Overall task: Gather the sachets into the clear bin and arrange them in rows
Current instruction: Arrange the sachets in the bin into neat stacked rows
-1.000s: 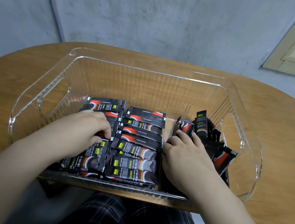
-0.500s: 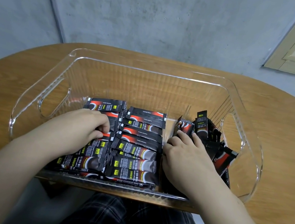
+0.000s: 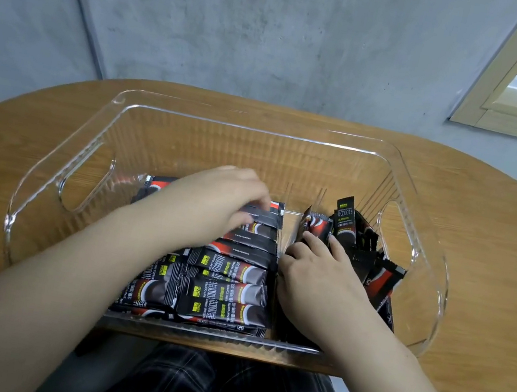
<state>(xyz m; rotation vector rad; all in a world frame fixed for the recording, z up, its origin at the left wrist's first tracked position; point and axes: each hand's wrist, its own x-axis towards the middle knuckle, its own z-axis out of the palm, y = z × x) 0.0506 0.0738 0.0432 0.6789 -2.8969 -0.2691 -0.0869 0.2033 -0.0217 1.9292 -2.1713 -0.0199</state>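
Left hand (image 3: 216, 195) is reaching further back now, blurry, fingers curling onto a far sachet (image 3: 263, 217) to straighten that row. Right hand (image 3: 317, 267) is pinching the loose sachets (image 3: 361, 247) upright inside the clear bin (image 3: 261, 128).

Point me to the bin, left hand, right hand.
bin (image 3: 255, 126), head view, far rim.
left hand (image 3: 216, 195), head view, back of hand.
right hand (image 3: 319, 274), head view, back of hand.
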